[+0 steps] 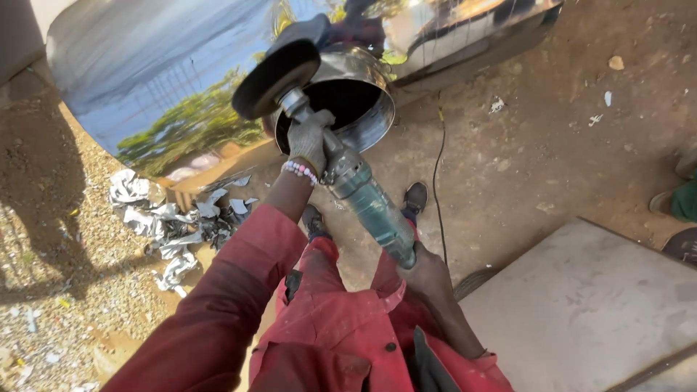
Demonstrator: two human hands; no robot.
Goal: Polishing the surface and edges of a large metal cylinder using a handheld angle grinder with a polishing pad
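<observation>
Two-handed grip steadies the angle grinder (363, 192), mid-frame. Gloved left hand (308, 141) is wrapped round the neck just behind the black disc (276, 78); bare right hand (427, 274) is clamped on the rear of the teal body, lower centre. Disc sits at the polished steel drum (356, 91), top centre; contact probably, unclear.

Bare reddish-brown dirt ground (552, 145) fills the scene — outdoors, under hard sunlight that throws sharp shadows. To the left the earth turns to pale gravel (51, 290), with a heap of crumpled silvery scraps (163, 221) lying on it. A flat grey slab (581, 305) sits at lower right — small stones and white litter dot the soil.
</observation>
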